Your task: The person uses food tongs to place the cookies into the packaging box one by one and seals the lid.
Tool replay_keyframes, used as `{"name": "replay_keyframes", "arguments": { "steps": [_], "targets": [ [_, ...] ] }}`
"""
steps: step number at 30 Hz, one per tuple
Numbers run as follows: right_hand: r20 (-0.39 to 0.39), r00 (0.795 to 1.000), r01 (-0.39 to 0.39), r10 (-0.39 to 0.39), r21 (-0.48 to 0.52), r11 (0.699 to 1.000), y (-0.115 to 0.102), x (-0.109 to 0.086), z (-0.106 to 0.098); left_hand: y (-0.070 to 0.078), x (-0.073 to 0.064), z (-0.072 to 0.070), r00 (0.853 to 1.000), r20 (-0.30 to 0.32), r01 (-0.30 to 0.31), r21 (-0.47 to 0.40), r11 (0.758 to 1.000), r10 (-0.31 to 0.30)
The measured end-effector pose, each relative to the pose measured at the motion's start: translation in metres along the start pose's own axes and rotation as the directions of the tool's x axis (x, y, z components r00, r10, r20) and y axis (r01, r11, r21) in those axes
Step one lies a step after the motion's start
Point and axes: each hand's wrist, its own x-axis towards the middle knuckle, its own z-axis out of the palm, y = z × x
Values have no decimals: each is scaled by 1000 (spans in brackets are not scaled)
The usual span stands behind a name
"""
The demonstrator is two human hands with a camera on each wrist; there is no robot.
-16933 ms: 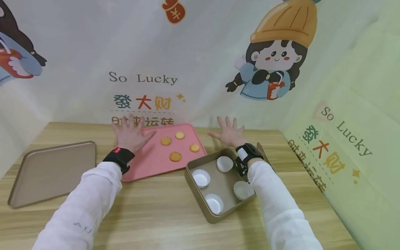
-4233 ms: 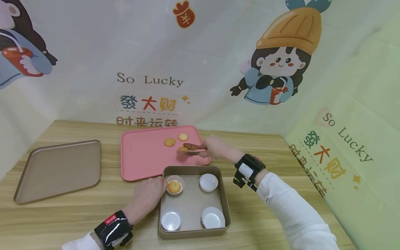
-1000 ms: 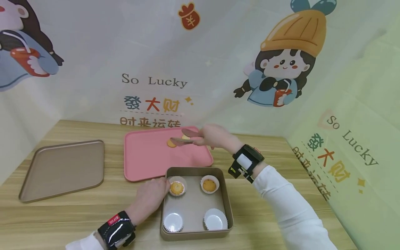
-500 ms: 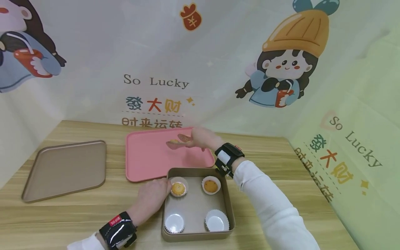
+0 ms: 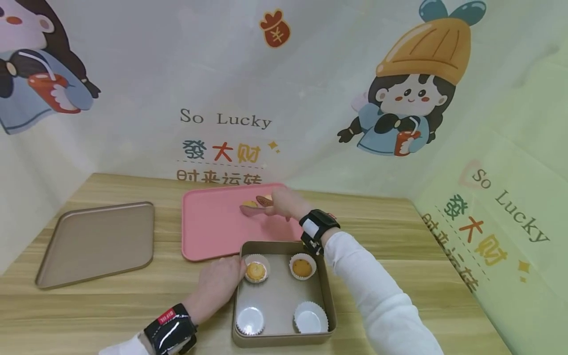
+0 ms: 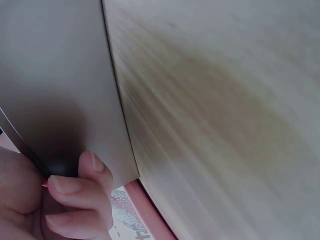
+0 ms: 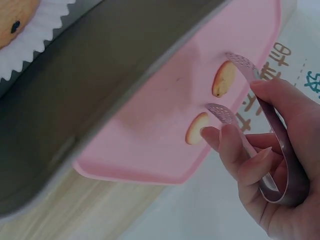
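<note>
My left hand point(image 5: 222, 281) grips the left wall of a square brown baking tin point(image 5: 284, 340); in the left wrist view its fingers point(image 6: 82, 195) curl at the rim. My right hand point(image 5: 287, 203) holds metal tongs point(image 7: 296, 192) with perforated ends over the pink tray point(image 5: 208, 227). The tong ends are spread on either side of one cookie point(image 7: 223, 79). Another cookie point(image 7: 197, 128) lies just outside them. Inside the tin, cookies point(image 5: 255, 270) fill the two far paper liners. The near left liner point(image 5: 250, 320) and near right liner point(image 5: 310, 318) hold nothing.
A flat brown tray point(image 5: 97, 246) lies on the wooden table point(image 5: 177, 315) at the left. Printed cloth point(image 5: 310, 123) hangs behind and along the right side. The tin stands right against the pink tray's near edge in the head view.
The tin was turned and shifted left from its first place. Two cookies went from the pink tray into its far liners. Lately the tongs moved left and down toward a cookie.
</note>
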Motion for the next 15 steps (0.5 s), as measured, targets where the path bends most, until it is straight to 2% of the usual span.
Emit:
{"name": "replay_keyframes", "arguments": {
  "steps": [5,12,15],
  "targets": [
    [-21,1000,5,-6,-47,999,1,-2,6,2,1,0,999,4,53,-49,997,-53],
    [-33,999,-2,2,-14,1000,3,-2,11,4,2,-1,992,16,125,-115,986,-124],
    [-39,999,9,-9,-10,1000,2,-2,11,4,2,-1,991,9,134,-131,982,-134]
  ]
}}
